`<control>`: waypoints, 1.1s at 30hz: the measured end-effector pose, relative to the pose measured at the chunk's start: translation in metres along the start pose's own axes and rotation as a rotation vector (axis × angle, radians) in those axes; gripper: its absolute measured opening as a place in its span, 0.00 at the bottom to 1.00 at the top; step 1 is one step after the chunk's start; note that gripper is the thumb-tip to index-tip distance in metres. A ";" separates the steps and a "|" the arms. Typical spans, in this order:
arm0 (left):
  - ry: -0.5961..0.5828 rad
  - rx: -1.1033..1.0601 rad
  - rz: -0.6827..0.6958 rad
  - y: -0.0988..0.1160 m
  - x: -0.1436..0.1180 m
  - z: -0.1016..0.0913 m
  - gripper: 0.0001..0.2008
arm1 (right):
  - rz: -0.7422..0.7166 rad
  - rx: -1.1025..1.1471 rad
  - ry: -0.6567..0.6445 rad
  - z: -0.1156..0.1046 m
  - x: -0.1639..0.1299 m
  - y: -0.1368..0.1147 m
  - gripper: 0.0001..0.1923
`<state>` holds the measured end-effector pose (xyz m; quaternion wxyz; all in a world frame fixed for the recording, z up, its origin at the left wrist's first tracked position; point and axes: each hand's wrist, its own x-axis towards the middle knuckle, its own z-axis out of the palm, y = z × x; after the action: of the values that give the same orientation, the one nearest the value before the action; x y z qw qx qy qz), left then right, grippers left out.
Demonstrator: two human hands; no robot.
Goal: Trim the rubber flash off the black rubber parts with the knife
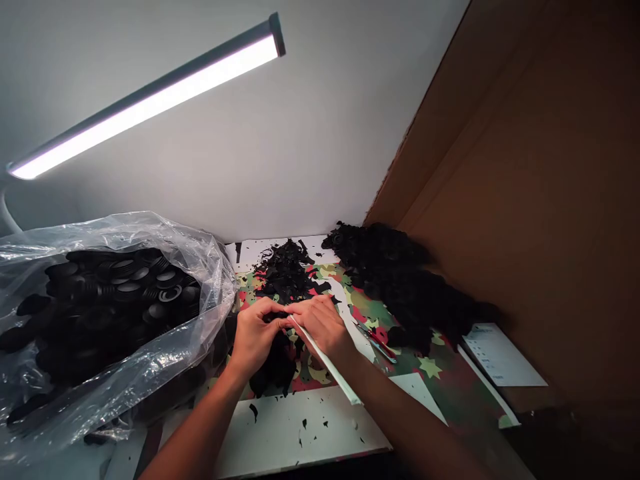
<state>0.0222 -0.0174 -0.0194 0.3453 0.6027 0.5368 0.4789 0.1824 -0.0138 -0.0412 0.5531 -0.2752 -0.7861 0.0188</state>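
My left hand [256,333] and my right hand [325,327] meet over the middle of the work surface. Between the fingers of both sits a small black rubber part [278,315]. My right hand also grips a long pale flat tool [327,363] whose handle runs down and to the right along my forearm. Its tip touches the black part. Under the hands lies a heap of black trimmings [286,270].
A clear plastic bag [115,373] full of black round rubber parts fills the left. Another pile of black parts [400,280] lies at the right against a cardboard wall [525,200]. Red-handled snips [376,341] rest on the camouflage cloth [445,373]. A lamp bar [150,100] hangs overhead.
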 end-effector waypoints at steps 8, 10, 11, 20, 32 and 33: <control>-0.038 -0.120 -0.204 0.001 0.000 -0.002 0.10 | -0.070 -0.009 -0.002 0.000 -0.002 0.000 0.08; -0.048 -0.154 -0.252 0.001 0.001 -0.003 0.12 | -0.062 -0.032 0.011 0.003 -0.002 -0.002 0.09; -0.051 -0.170 -0.269 0.002 0.001 -0.003 0.12 | -0.064 -0.042 0.011 0.004 -0.002 -0.002 0.10; -0.105 -0.230 -0.307 0.008 -0.003 0.001 0.09 | 0.322 -0.165 0.081 -0.025 0.006 0.042 0.08; -0.051 -0.259 -0.126 0.006 -0.001 -0.002 0.08 | 0.586 0.330 0.030 -0.022 0.013 -0.002 0.11; -0.046 -0.254 -0.116 0.005 -0.001 -0.001 0.08 | 0.551 0.363 0.030 -0.022 0.014 -0.005 0.10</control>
<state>0.0226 -0.0195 -0.0142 0.4579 0.5328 0.4979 0.5084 0.1963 -0.0172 -0.0189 0.5786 -0.3749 -0.6577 0.3036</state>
